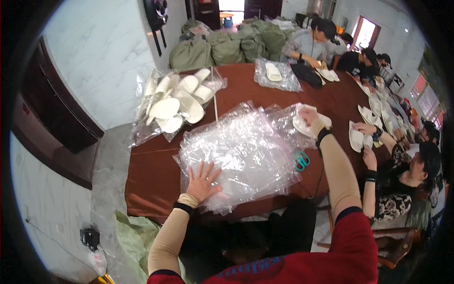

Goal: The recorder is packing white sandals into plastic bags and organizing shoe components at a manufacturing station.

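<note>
Both my hands are occupied: the left hand (202,183) lies flat, fingers spread and grasping nothing, on the stack of clear bags (241,151) by the near edge of the brown tabletop (151,175); the right hand (309,117) reaches toward the right edge, fingers bent over white slippers (300,124), though I cannot tell whether they grip. I judge the step to be bringing slippers and bag together; the next move calls for a sure hold on the pair and an opened bag mouth. Teal scissors (301,161) lie beside the stack. Farther out, bagged slippers (177,102) overhang the left edge.
</note>
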Motion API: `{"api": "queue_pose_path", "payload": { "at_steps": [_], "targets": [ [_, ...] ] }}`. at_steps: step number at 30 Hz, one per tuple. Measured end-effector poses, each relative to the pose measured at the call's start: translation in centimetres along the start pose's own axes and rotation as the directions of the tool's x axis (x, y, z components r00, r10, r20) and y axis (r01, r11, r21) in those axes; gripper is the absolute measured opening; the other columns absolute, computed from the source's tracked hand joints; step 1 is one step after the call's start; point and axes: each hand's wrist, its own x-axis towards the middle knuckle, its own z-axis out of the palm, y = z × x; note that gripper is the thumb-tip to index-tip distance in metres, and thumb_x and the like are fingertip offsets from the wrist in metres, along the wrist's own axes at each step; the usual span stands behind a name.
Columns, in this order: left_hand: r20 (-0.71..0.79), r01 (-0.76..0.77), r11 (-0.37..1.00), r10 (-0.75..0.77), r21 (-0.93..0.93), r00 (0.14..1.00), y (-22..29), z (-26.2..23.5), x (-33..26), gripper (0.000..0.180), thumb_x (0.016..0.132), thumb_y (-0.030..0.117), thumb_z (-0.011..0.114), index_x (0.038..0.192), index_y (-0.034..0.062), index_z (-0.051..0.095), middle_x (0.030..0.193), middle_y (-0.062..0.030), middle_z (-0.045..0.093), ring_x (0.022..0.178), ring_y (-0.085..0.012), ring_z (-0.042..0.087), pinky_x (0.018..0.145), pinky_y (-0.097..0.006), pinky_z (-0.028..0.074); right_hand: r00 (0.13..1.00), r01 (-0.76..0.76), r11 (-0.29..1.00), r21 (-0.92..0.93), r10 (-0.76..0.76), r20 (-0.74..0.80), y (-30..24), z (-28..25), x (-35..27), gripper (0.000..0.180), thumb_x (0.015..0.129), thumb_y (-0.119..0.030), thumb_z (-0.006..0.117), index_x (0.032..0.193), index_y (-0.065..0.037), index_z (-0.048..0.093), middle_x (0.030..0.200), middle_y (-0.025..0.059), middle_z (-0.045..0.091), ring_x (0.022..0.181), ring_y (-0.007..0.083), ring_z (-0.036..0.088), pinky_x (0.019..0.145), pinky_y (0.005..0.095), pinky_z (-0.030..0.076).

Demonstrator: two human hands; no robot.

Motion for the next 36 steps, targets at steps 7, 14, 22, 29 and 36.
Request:
{"api": "queue_pose_path", "payload": {
  "at_steps": [7, 14, 22, 29, 36],
  "targets": [
    [-0.028, -0.033, 0.999, 0.034, 0.031, 0.999, 0.7, 1.0, 0.1, 0.073, 0.084, 0.068, 0.036, 0.145, 0.0301, 0.027, 0.153, -0.0067, 0.015, 0.141, -0.0375, 0.008, 0.103, -0.070, 0.010, 0.947, 0.066, 0.955, -0.289, -0.151, -0.282, 4.1, 5.8, -1.1, 0.062, 0.068, -0.041, 0.076, 0.108, 0.005, 0.060, 0.108, 0.0190, 0.063, 0.097, 0.0310, 0.061, 0.084, 0.0378, 0.047],
    [-0.109, -0.070, 0.996, 0.064, -0.056, 0.992, 0.9, -0.8, 0.9, 0.067, 0.083, 0.059, 0.049, 0.141, 0.0278, 0.036, 0.152, -0.0061, 0.022, 0.141, -0.0341, 0.010, 0.103, -0.071, 0.007, 0.977, 0.196, 0.981, -0.012, -0.196, -0.084, 1.9, 0.2, -0.4, 0.031, 0.075, -0.029, 0.073, 0.077, 0.001, 0.065, 0.064, 0.0059, 0.062, 0.057, 0.0153, 0.058, 0.053, 0.0328, 0.045],
    [-0.116, -0.055, 0.998, 0.054, -0.011, 0.992, 0.5, 1.2, 1.1, 0.067, 0.083, 0.061, 0.048, 0.141, 0.0294, 0.035, 0.151, -0.0069, 0.022, 0.141, -0.0336, 0.011, 0.104, -0.069, 0.008, 0.706, 0.371, 0.751, -0.546, -0.611, -0.359, -17.0, -7.9, -10.0, 0.025, 0.081, -0.022, 0.067, 0.090, 0.001, 0.061, 0.077, 0.0063, 0.063, 0.069, 0.0125, 0.057, 0.062, 0.0296, 0.046],
    [-0.139, -0.048, 0.999, 0.046, -0.014, 0.989, 0.1, 1.9, 1.1, 0.065, 0.085, 0.062, 0.043, 0.141, 0.0294, 0.036, 0.152, -0.0064, 0.022, 0.141, -0.0325, 0.012, 0.105, -0.068, 0.005, 0.741, 0.639, 0.769, -0.007, -0.618, -0.264, -27.5, -5.4, -18.2, 0.019, 0.087, -0.015, 0.063, 0.097, 0.001, 0.064, 0.081, 0.0024, 0.063, 0.070, 0.0092, 0.056, 0.061, 0.0231, 0.043],
    [-0.130, -0.049, 0.999, 0.045, -0.025, 0.990, 0.0, 2.6, 1.3, 0.067, 0.085, 0.061, 0.043, 0.143, 0.0292, 0.031, 0.151, -0.0074, 0.023, 0.140, -0.0339, 0.013, 0.104, -0.069, 0.008, 0.833, 0.454, 0.614, 0.645, -0.549, -0.063, -30.2, -1.4, -23.2, 0.026, 0.089, -0.010, 0.059, 0.114, -0.001, 0.058, 0.110, 0.0057, 0.062, 0.101, 0.0132, 0.058, 0.089, 0.0263, 0.044]
  ]
}}
